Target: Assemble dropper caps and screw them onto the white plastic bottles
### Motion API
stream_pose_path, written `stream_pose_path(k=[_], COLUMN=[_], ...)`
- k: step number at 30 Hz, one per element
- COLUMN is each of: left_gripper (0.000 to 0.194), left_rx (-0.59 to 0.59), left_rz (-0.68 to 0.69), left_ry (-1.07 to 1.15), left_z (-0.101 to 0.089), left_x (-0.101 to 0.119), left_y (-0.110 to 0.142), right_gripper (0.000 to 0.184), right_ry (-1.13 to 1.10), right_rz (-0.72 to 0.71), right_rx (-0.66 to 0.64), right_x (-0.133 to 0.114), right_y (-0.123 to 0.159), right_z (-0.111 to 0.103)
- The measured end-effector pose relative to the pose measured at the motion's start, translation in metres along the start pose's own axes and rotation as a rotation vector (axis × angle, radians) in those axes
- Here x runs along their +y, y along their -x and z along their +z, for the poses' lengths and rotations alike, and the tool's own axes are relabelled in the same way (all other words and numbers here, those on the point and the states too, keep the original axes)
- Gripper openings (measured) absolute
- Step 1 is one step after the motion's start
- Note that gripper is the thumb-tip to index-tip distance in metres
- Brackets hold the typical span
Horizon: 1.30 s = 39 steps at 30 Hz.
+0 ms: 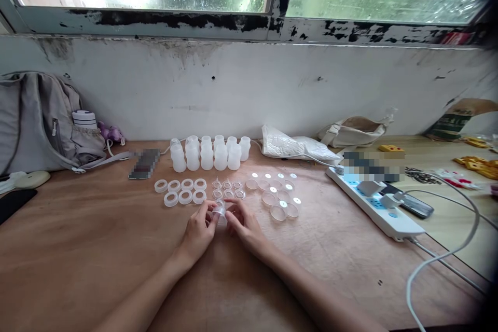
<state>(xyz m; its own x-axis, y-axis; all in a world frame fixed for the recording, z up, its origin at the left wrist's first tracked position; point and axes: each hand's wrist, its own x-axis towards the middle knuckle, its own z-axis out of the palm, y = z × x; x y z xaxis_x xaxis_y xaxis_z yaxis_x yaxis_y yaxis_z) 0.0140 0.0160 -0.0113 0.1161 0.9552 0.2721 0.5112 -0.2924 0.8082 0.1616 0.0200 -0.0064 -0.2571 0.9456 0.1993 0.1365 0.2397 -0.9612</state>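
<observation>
Both my hands meet over the middle of the wooden table (78, 249). My left hand (199, 232) and my right hand (244, 225) pinch one small clear plastic piece (220, 211) between their fingertips. Just beyond the hands lie several small clear nipple-like parts (227, 189). Left of those lie several white rings (182, 192). To the right sit several clear round caps (278, 194). Behind them stands a group of several small translucent white bottles (210, 154).
A grey backpack (39, 119) leans at the far left with a phone (143, 164) beside it. A white plastic bag (291, 146) and a beige pouch (354, 132) lie at the back. A white power strip (373, 205) with cables runs along the right.
</observation>
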Motion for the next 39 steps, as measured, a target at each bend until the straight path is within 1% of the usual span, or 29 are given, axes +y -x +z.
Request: stream_pose_path(k=[2, 4, 8, 12, 17, 20, 22, 24, 29, 32, 34, 36, 37, 39], left_gripper=[0.011, 0.010, 0.013, 0.020, 0.025, 0.026, 0.034, 0.037, 0.036, 0.031, 0.025, 0.019, 0.016, 0.013], left_rx=[-0.009, -0.045, -0.101, -0.121, -0.123, -0.105, -0.100, -0.095, -0.082, -0.071, -0.044, 0.000, 0.029, 0.082], left_rz=[-0.016, -0.030, -0.066, -0.130, -0.189, -0.158, -0.137, -0.136, -0.110, -0.064, 0.012, 0.125, 0.187, 0.291], left_ry=[0.120, 0.244, 0.423, 0.510, 0.702, 0.634, 0.575, 0.557, 0.524, 0.454, 0.313, 0.105, 0.008, -0.156], left_z=[-0.001, -0.001, 0.000, -0.001, -0.003, -0.003, -0.001, 0.000, 0.002, -0.001, -0.009, -0.023, -0.032, -0.053], left_x=[-0.003, -0.005, -0.007, -0.006, -0.003, -0.001, 0.000, 0.000, 0.000, 0.002, 0.006, 0.012, 0.016, 0.024], left_y=[-0.003, -0.006, -0.008, -0.008, -0.007, -0.007, -0.007, -0.007, -0.006, -0.006, -0.010, -0.023, -0.034, -0.063], right_gripper=[0.037, 0.037, 0.025, 0.024, 0.022, 0.022, 0.023, 0.025, 0.027, 0.025, 0.024, 0.026, 0.028, 0.030], right_ry=[-0.177, -0.263, -0.234, -0.179, -0.162, -0.161, -0.149, -0.133, -0.126, -0.108, -0.099, -0.110, -0.119, -0.136], right_rz=[0.091, 0.134, 0.123, 0.106, 0.100, 0.087, 0.083, 0.088, 0.085, 0.058, 0.038, 0.032, 0.036, 0.053], right_rx=[-0.025, -0.030, -0.012, 0.006, 0.030, 0.020, 0.009, 0.012, 0.010, 0.029, 0.078, 0.157, 0.200, 0.265], right_x=[0.001, 0.002, 0.003, 0.003, 0.005, 0.007, 0.008, 0.009, 0.006, 0.004, 0.006, 0.011, 0.014, 0.019], right_y=[-0.003, -0.006, -0.008, -0.007, -0.007, -0.007, -0.008, -0.008, -0.007, -0.007, -0.010, -0.015, -0.018, -0.023], right_z=[-0.001, -0.002, -0.003, -0.003, -0.004, -0.004, -0.004, -0.003, -0.002, -0.007, -0.014, -0.024, -0.029, -0.036])
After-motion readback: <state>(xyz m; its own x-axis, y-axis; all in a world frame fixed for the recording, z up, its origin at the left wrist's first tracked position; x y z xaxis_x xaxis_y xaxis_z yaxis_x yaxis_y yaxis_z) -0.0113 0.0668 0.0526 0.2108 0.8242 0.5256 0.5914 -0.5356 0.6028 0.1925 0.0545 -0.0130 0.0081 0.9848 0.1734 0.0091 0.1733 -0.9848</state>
